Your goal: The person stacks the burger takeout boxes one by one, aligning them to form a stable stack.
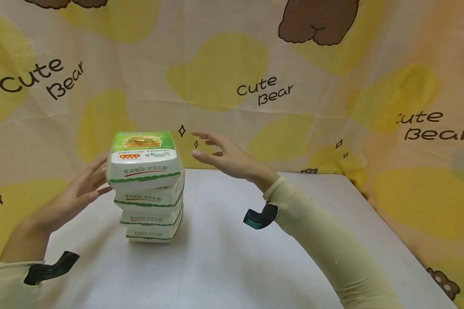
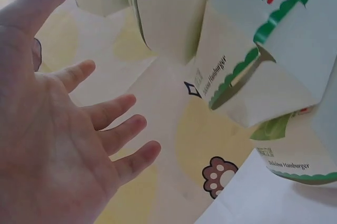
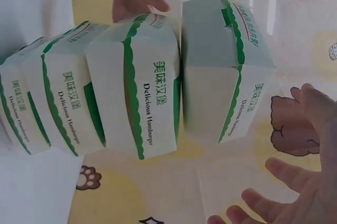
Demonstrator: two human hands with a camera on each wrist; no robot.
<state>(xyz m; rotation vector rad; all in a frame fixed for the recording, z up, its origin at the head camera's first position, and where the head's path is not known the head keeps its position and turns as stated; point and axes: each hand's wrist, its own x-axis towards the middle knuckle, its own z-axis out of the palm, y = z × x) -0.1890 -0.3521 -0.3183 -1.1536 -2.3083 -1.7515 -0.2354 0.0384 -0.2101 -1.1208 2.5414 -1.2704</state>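
Note:
Several white and green paper hamburger boxes stand in one stack, slightly out of line with each other. The top box (image 1: 144, 171) carries a burger picture on its green lid. Left of the stack is my left hand (image 1: 81, 184), its fingertips partly hidden behind the top box in the head view. The left wrist view has that hand's fingers (image 2: 113, 111) spread, with a gap to the boxes (image 2: 263, 50). My right hand (image 1: 232, 156) hovers in the air to the right of the top box, apart from it. Its fingers (image 3: 263, 203) are loosely extended and hold nothing.
The stack stands on a white table (image 1: 224, 257). Behind it hangs a cloth (image 1: 216, 64) with yellow patches, bears and "Cute Bear" lettering. Black straps (image 1: 261, 216) with devices sit on both wrists, over cream sleeves (image 1: 328, 240).

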